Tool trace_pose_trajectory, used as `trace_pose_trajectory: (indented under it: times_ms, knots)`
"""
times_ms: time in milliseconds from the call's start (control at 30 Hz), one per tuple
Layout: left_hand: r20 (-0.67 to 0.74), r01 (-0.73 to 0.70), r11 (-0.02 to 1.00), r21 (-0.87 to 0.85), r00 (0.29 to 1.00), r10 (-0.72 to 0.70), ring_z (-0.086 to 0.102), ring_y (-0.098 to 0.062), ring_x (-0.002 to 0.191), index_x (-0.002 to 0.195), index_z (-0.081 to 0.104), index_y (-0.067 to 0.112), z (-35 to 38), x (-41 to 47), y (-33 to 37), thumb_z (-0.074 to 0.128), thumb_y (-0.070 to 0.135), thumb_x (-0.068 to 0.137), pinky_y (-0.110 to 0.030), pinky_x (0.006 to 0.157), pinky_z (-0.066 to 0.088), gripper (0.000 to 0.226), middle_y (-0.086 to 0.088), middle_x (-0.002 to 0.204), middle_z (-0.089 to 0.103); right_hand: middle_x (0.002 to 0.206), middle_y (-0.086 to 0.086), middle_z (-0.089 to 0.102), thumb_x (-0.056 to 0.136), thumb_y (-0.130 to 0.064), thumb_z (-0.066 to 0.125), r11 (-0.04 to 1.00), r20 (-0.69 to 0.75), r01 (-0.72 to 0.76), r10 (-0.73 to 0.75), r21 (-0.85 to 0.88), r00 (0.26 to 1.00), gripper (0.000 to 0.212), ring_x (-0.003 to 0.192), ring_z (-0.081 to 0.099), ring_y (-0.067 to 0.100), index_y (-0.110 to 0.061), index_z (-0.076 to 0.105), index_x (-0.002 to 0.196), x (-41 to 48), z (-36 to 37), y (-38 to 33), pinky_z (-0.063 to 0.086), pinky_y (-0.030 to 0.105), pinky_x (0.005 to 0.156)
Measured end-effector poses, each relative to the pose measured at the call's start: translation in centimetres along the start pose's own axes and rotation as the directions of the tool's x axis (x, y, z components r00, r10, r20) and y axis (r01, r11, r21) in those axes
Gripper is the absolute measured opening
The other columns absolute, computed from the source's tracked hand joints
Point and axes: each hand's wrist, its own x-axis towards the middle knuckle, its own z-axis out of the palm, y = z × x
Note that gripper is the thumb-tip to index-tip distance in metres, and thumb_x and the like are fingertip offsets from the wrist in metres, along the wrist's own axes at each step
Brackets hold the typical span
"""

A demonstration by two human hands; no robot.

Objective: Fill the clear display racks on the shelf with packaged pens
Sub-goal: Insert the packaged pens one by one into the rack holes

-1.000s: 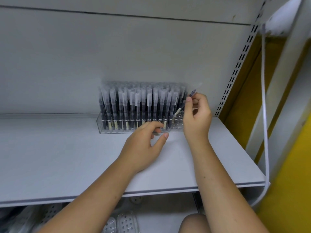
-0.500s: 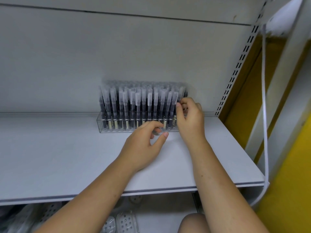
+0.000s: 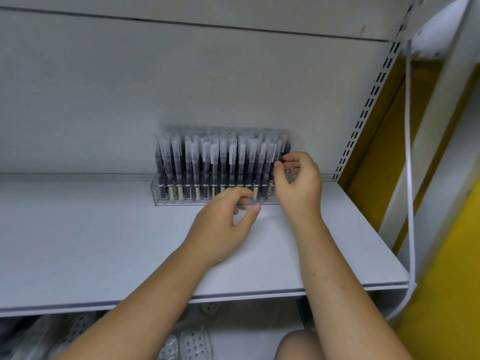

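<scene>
Since a second ago the right grip has brought its tilted pen down into the far right end of the rack, where it now stands upright among the others; the left grip has hardly shifted. Thumb and forefinger of the right grip look narrowly pinched on the top of that last pen, though the fingers hide the contact itself. Just to its left, the left grip is loose and holds nothing: its curled fingers rest against the rack's front wall and the thumb stays apart. Packed pens stand in tight rows leftward of the right grip. They fill the rack, which sits at the back of the shelf, beyond both grips.

Each pen is probably very light and stiff, inside a thin, slick clear sleeve that would crinkle and slide under a firm squeeze. The best hold, I judge, is a light fingertip pinch high on the cap end, above its neighbours, so the pen can be steered straight down into its slot. The clear rack likely skids easily on the smooth shelf, so a steadying touch on its front wall seems wise
</scene>
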Motion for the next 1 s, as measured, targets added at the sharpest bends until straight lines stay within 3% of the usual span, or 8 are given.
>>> trace_pose_trajectory:
  times_ms: [167, 367, 500, 633, 1000]
  knots:
    - [-0.032, -0.053, 0.997, 0.054, 0.998, 0.055, 0.054, 0.009, 0.098, 0.125, 0.061, 0.035, -0.2, 0.0, 0.6, 0.058, 0.048, 0.101, -0.017, 0.082, 0.042, 0.028, 0.022, 0.11, 0.061, 0.096, 0.001, 0.064, 0.092, -0.022, 0.064, 0.997, -0.093, 0.057, -0.053, 0.047, 0.994, 0.014, 0.088, 0.06, 0.017, -0.015, 0.064, 0.105, 0.2, -0.4, -1.2, 0.054, 0.039, 0.077]
    - [-0.016, -0.093, 0.976, 0.197, 0.995, 0.098, 0.055, 0.001, 0.099, 0.125, 0.058, 0.037, -2.1, 0.3, 1.6, 0.054, 0.053, 0.1, -0.036, 0.089, 0.053, 0.03, 0.021, 0.111, 0.061, 0.097, 0.002, 0.062, 0.092, -0.021, 0.065, 0.984, -0.042, 0.179, -0.179, 0.004, 0.983, 0.012, 0.087, 0.059, 0.017, -0.013, 0.066, 0.102, 1.2, -1.5, -3.9, 0.053, 0.04, 0.077]
    - [-0.022, -0.088, 0.955, 0.285, 0.995, 0.098, 0.057, -0.006, 0.103, 0.13, 0.055, 0.038, -6.1, 0.3, 1.7, 0.053, 0.058, 0.098, -0.042, 0.091, 0.052, 0.037, 0.022, 0.108, 0.06, 0.098, -0.005, 0.061, 0.093, -0.027, 0.066, 0.972, 0.09, 0.231, -0.226, -0.052, 0.97, 0.013, 0.093, 0.06, 0.02, -0.019, 0.065, 0.103, 1.3, -2.2, -6.6, 0.052, 0.051, 0.083]
    - [-0.115, -0.024, 0.927, 0.375, 0.991, 0.072, 0.059, -0.011, 0.11, 0.132, 0.055, 0.037, -12.3, -1.2, 0.8, 0.057, 0.057, 0.096, -0.04, 0.091, 0.052, 0.041, 0.019, 0.114, 0.062, 0.094, -0.011, 0.057, 0.091, -0.029, 0.066, 0.948, 0.242, 0.313, -0.293, -0.049, 0.925, 0.013, 0.093, 0.059, 0.018, -0.021, 0.064, 0.101, 0.0, -1.1, -10.8, 0.051, 0.051, 0.086]
    - [-0.304, 0.292, 0.791, 0.537, 0.942, -0.142, 0.053, -0.017, 0.127, 0.141, 0.05, 0.032, -29.8, -10.2, -8.0, 0.057, 0.056, 0.097, -0.039, 0.098, 0.047, 0.05, 0.01, 0.135, 0.059, 0.109, -0.011, 0.06, 0.094, -0.04, 0.064, 0.897, 0.586, 0.418, -0.416, 0.141, 0.695, 0.027, 0.103, 0.059, 0.012, -0.027, 0.058, 0.118, -7.9, 12.5, -23.9, 0.049, 0.048, 0.095]
